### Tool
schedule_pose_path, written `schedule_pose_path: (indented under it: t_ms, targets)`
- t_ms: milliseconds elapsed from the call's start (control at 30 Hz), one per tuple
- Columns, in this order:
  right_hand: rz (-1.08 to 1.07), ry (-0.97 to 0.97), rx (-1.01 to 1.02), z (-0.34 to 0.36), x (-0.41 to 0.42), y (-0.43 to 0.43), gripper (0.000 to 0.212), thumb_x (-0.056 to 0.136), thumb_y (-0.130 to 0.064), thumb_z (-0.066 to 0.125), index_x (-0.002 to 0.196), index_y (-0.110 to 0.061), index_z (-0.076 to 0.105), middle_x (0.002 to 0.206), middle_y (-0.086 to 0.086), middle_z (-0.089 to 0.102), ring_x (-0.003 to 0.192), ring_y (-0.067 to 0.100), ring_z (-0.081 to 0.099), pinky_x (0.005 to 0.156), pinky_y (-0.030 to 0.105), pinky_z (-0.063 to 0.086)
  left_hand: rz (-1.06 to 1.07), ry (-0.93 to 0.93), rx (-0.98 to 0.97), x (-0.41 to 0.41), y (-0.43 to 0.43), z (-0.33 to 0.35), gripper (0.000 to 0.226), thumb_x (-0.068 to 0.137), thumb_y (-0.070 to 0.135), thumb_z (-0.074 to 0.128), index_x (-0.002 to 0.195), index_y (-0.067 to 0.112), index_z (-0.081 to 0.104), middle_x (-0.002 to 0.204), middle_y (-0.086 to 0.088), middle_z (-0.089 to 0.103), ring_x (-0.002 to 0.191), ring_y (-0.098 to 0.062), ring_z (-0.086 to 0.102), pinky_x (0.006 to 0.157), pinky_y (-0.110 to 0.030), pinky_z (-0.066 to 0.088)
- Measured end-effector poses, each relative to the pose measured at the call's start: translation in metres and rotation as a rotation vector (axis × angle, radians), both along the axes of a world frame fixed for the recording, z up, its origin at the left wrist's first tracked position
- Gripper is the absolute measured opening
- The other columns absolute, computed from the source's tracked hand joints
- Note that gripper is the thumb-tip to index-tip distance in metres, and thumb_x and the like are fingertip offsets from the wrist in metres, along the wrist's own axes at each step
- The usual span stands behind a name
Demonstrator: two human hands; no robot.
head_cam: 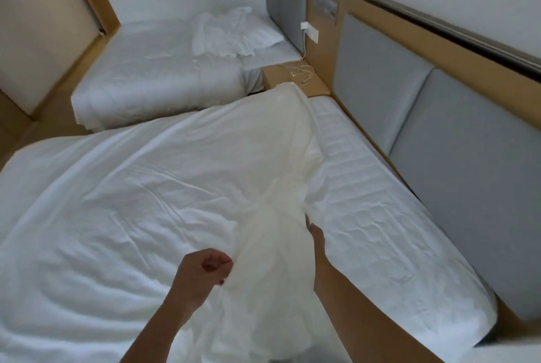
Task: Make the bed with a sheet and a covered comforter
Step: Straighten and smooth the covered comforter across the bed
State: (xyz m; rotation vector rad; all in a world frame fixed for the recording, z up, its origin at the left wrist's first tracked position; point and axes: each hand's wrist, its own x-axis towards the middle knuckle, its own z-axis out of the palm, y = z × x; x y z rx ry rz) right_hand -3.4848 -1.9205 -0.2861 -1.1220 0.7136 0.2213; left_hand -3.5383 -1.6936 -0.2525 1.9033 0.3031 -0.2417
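Both hands hold the bunched sheet [281,175] above the bed [380,216]: left hand [205,270] fisted on it, right hand [317,238] curled round its edge. Uneven tugging could leave the headboard [468,157] side bare.

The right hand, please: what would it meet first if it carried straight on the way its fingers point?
The raised fold of the sheet that the right hand touches; beyond it, probably the bare mattress, though depth is unclear.

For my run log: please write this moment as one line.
left hand: grips bunched white cloth sheet | right hand: grips same sheet | quilted white mattress strip: uncovered
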Motion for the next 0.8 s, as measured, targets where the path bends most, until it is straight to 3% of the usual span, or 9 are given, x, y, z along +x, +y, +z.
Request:
schedule_pose_path:
  t_ms: [67, 233, 300, 367, 433, 500, 633, 700, 800]
  targets:
    - [-0.055, -0.006, -0.104, -0.005, 0.008, -0.012, 0.026, 0.105, -0.032, 0.046, 0.098, -0.011, 0.06, 0.097, 0.01, 0.061, 0.091, 0.024, 0.058, 0.081, 0.033, 0.045, 0.017, 0.027, 0.046, -0.02, 0.007, -0.009, 0.016, 0.078, -0.006, 0.08, 0.071, 0.007, 0.075, 0.065, -0.016, 0.069, 0.053, -0.023, 0.064, 0.056, -0.027, 0.054]
    - [-0.016, 0.056, -0.235, -0.004, 0.006, -0.017, 0.038, 0.106, -0.038, 0.041, 0.109, -0.006, 0.062, 0.101, 0.012, 0.065, 0.103, 0.036, 0.062, 0.081, 0.034, 0.046, -0.306, 0.119, 0.259, -0.06, -0.005, -0.04, 0.033, 0.081, 0.008, 0.079, 0.067, 0.035, 0.069, 0.063, 0.005, 0.061, 0.054, -0.007, 0.054, 0.059, -0.024, 0.047]
    - [0.083, 0.061, -0.342, -0.007, 0.005, -0.015, 0.048, 0.107, -0.038, 0.039, 0.115, 0.004, 0.062, 0.106, 0.017, 0.064, 0.109, 0.037, 0.06, 0.081, 0.031, 0.043, -0.376, 0.012, 0.384, -0.046, -0.015, -0.042, 0.036, 0.083, 0.014, 0.077, 0.071, 0.046, 0.066, 0.073, 0.018, 0.062, 0.063, -0.003, 0.057, 0.063, -0.014, 0.044]
    - [0.115, 0.05, -0.394, -0.01, 0.006, -0.01, 0.044, 0.107, -0.037, 0.039, 0.098, -0.001, 0.063, 0.089, 0.011, 0.063, 0.089, 0.031, 0.062, 0.069, 0.027, 0.044, -0.232, -0.109, 0.318, -0.017, -0.022, -0.033, 0.025, 0.087, 0.016, 0.076, 0.082, 0.04, 0.069, 0.085, 0.019, 0.067, 0.075, -0.004, 0.064, 0.068, -0.016, 0.05]
    - [0.161, 0.044, -0.382, -0.012, 0.006, -0.004, 0.04, 0.104, -0.038, 0.042, 0.084, -0.008, 0.058, 0.074, 0.006, 0.054, 0.07, 0.02, 0.055, 0.059, 0.024, 0.044, -0.039, -0.047, 0.027, 0.015, -0.031, -0.017, 0.008, 0.091, 0.02, 0.074, 0.098, 0.024, 0.073, 0.093, 0.009, 0.073, 0.084, -0.009, 0.07, 0.072, -0.026, 0.057]
    - [0.185, 0.043, -0.282, -0.023, 0.006, 0.004, 0.041, 0.093, -0.048, 0.046, 0.082, -0.01, 0.056, 0.077, 0.009, 0.053, 0.072, 0.022, 0.054, 0.07, 0.03, 0.045, -0.102, 0.085, -0.126, 0.038, -0.04, -0.007, 0.022, 0.091, 0.03, 0.073, 0.11, 0.018, 0.07, 0.1, -0.001, 0.073, 0.084, -0.015, 0.071, 0.071, -0.031, 0.058]
    - [0.09, 0.019, -0.261, -0.014, 0.002, 0.016, 0.042, 0.104, -0.03, 0.049, 0.073, -0.003, 0.055, 0.064, 0.006, 0.046, 0.064, 0.021, 0.046, 0.061, 0.028, 0.043, -0.388, -0.017, 0.103, 0.054, -0.051, -0.007, 0.024, 0.089, 0.04, 0.069, 0.104, 0.021, 0.07, 0.096, -0.001, 0.074, 0.088, -0.023, 0.07, 0.081, -0.039, 0.059]
    - [0.1, 0.026, -0.339, -0.008, -0.002, 0.017, 0.042, 0.105, -0.033, 0.045, 0.083, -0.002, 0.063, 0.07, 0.004, 0.053, 0.064, 0.017, 0.05, 0.061, 0.025, 0.044, -0.346, -0.084, 0.031, 0.058, -0.046, -0.006, 0.031, 0.086, 0.043, 0.066, 0.093, 0.013, 0.064, 0.083, -0.005, 0.068, 0.076, -0.029, 0.063, 0.074, -0.045, 0.054]
    - [0.132, 0.05, -0.357, 0.003, -0.014, 0.017, 0.052, 0.102, -0.057, 0.037, 0.089, -0.014, 0.063, 0.076, 0.002, 0.061, 0.067, 0.015, 0.059, 0.062, 0.018, 0.05, -0.252, -0.178, -0.154, 0.062, -0.03, -0.003, 0.042, 0.087, 0.035, 0.066, 0.083, -0.001, 0.045, 0.07, -0.007, 0.039, 0.065, -0.019, 0.035, 0.064, -0.038, 0.031]
